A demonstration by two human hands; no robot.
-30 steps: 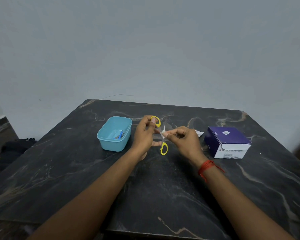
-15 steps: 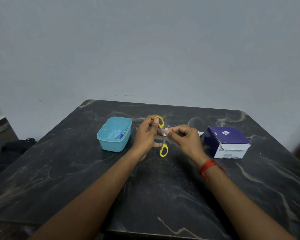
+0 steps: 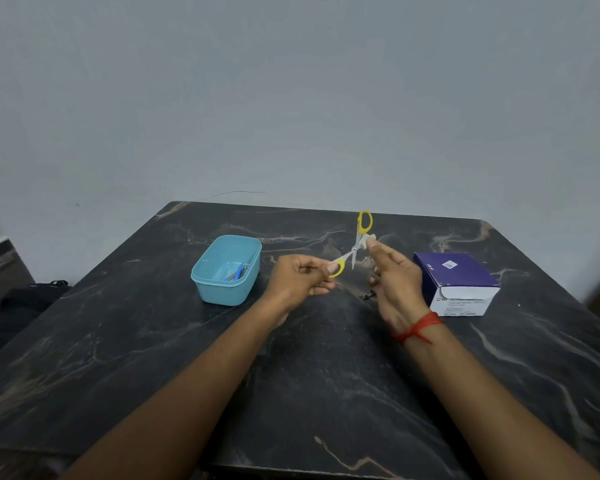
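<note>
Small scissors (image 3: pixel 356 244) with yellow handles are held spread open above the dark marble table (image 3: pixel 291 375). My left hand (image 3: pixel 300 282) pinches the lower yellow handle ring. My right hand (image 3: pixel 394 280) holds a small white wipe (image 3: pixel 367 240) against the metal just below the upper yellow ring. The blades point down between the two hands. A red thread is tied round my right wrist.
A light blue plastic tub (image 3: pixel 226 270) with small blue tools inside stands left of my hands. A purple and white box (image 3: pixel 456 284) of swabs sits on the right. A small dark scrap (image 3: pixel 367 295) lies on the table under my right hand.
The scissors have swung open and shifted right, with the upper handle now raised high. My right hand slid with the wipe up towards that handle; my left hand dropped lower and left.
</note>
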